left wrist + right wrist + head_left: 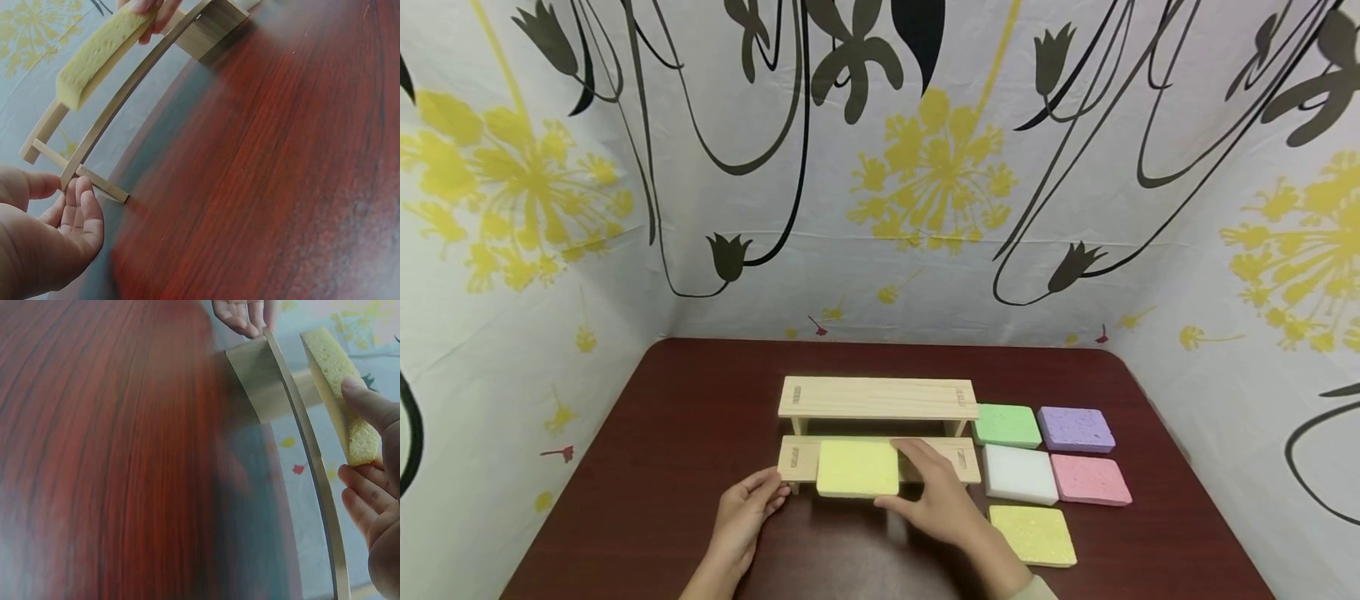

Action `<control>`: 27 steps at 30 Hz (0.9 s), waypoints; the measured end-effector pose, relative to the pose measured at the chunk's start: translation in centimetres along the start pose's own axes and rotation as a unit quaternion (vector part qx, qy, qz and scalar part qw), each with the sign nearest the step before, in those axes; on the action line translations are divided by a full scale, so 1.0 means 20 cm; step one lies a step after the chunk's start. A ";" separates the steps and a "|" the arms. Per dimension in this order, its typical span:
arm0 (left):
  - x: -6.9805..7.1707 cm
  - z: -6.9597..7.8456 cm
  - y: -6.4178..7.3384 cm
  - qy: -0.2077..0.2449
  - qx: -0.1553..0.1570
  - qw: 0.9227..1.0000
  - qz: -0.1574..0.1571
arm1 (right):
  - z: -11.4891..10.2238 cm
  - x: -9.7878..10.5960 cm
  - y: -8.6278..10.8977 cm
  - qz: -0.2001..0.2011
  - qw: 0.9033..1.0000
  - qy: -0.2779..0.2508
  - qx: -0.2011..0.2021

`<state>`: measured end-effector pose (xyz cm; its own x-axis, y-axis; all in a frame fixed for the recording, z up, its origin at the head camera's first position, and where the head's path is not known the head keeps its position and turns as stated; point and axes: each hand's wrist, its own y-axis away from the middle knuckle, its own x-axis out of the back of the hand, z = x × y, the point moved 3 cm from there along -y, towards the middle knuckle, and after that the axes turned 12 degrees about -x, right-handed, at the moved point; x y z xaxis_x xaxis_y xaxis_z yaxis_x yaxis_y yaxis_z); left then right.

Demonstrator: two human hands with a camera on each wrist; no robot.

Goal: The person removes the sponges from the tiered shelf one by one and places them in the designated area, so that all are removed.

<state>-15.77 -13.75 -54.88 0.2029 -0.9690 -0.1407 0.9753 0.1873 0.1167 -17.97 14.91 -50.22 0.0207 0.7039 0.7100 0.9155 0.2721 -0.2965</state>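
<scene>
A light wooden two-step rack has a rear step (880, 397) set higher than its front step (798, 461). My right hand (938, 502) grips a yellow sponge (857, 468) by its right end, thumb on the near edge. In the right wrist view, a gap shows between this sponge (330, 381) and the front board (306, 437), so it is held above the step. My left hand (743, 510) pinches the front left corner of the front step; the left wrist view shows its thumb and fingers (81, 203) at the board's end.
To the rack's right lie several sponges: green (1006, 425), purple (1077, 429), white (1019, 475), pink (1090, 480) and a second yellow sponge (1033, 535) nearest me. The dark red table (625, 500) meets patterned cloth walls (820, 200) at the back and sides.
</scene>
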 end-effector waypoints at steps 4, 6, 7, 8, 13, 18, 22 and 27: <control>0.00 0.00 0.00 -0.006 -0.004 1.000 0.001 | 0.03 0.05 0.03 0.008 1.000 0.004 0.005; 0.00 0.01 0.00 -0.012 -0.006 1.000 -0.001 | 0.05 0.07 0.04 0.013 1.000 0.009 0.006; 0.00 0.01 0.00 -0.016 -0.007 1.000 -0.002 | 0.06 0.08 0.05 0.015 1.000 0.009 0.006; 0.00 0.01 0.00 -0.019 -0.009 1.000 -0.003 | 0.06 0.09 0.05 0.016 1.000 0.009 0.006; 0.00 0.01 0.00 -0.032 -0.018 0.999 -0.004 | 0.11 0.15 0.08 0.021 1.000 0.007 0.003; 0.00 0.00 -0.01 -0.047 -0.027 0.999 -0.003 | 0.16 0.23 0.11 0.030 0.999 -0.017 0.001; -0.01 0.00 -0.02 -0.057 -0.029 0.998 -0.003 | 0.19 0.28 0.13 0.036 0.998 -0.045 0.004; 0.00 0.00 -0.02 -0.059 -0.029 0.998 -0.001 | 0.22 0.34 0.17 0.039 0.998 -0.051 -0.015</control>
<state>-16.12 -13.75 -54.91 0.1920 -0.9811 -0.0234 0.9799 0.1904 0.0590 -16.50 23.54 -49.13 0.0523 0.7861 0.6159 0.9245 0.1951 -0.3276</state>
